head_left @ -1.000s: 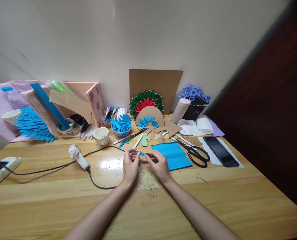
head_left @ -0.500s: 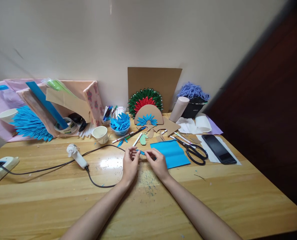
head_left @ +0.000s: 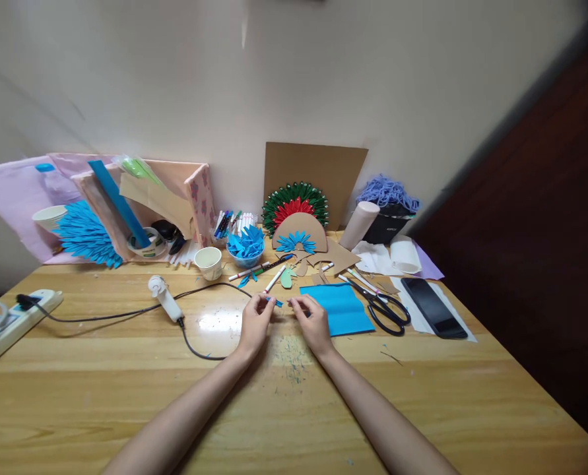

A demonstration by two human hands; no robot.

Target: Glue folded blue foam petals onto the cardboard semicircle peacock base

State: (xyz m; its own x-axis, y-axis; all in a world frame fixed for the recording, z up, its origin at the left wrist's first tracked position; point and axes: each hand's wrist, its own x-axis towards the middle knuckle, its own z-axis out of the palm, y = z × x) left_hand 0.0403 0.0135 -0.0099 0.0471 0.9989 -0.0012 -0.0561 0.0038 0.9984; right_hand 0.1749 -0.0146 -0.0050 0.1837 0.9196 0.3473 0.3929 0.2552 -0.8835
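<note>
My left hand pinches a small folded blue strip, whose end sticks out past the fingertips. Just to its right, my right hand is closed in a pinch, apart from the strip; whatever its fingertips hold, if anything, is too small to make out. Beside the right hand lies a blue sheet, with black-handled scissors at its right edge. Behind the hands stands a cardboard half disc bearing blue pointed petals. A bowl of cut blue pieces is to its left.
A hot glue gun lies left of my hands, its cord looping close to my left wrist. Further left is a power strip. A paper cup, markers and cardboard scraps sit behind; a phone is at right.
My hands have moved apart: the blue strip that spanned both sets of fingertips now stays with the left hand. The view has shifted slightly, so the whole scene sits differently in the frame.
</note>
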